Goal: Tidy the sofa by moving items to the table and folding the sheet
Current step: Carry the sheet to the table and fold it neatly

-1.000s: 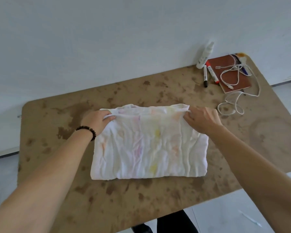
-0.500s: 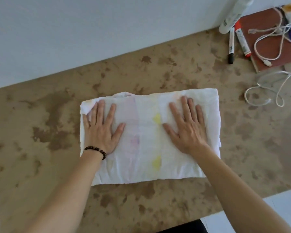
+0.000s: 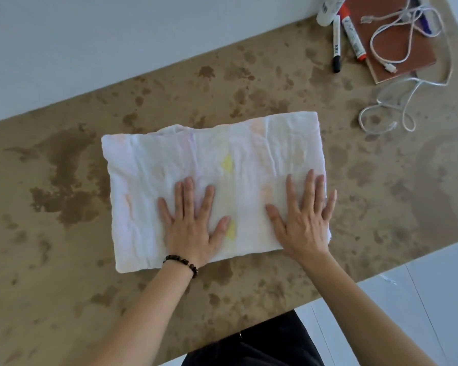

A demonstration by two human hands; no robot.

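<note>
Sheet (image 3: 212, 165): white, crinkled cloth folded into a thick rectangle with soft, rounded edges and faint pink, orange and yellow patches; it lay flat on the table under both palms.
Table (image 3: 64, 273): flat brown board, mottled with darker blotches.
Left hand (image 3: 191, 225): palm down, 5 fingers straight and spread, pressed on the near middle of the sheet and gripping nothing.
Bracelet (image 3: 181, 261): dark round beads, circling the left wrist.
Right hand (image 3: 304, 220): palm down, fingers straight and fanned wide, pressed on the sheet's right end; its little finger reached past the cloth's edge.
Ahead and right of the right hand, well apart: black-capped marker (image 3: 336, 46) and red-capped marker (image 3: 353, 35), both slim cylinders; white bottle (image 3: 328, 9); flat brown notebook (image 3: 407, 51); thin white cable (image 3: 397, 101) looped over the notebook and the board.
</note>
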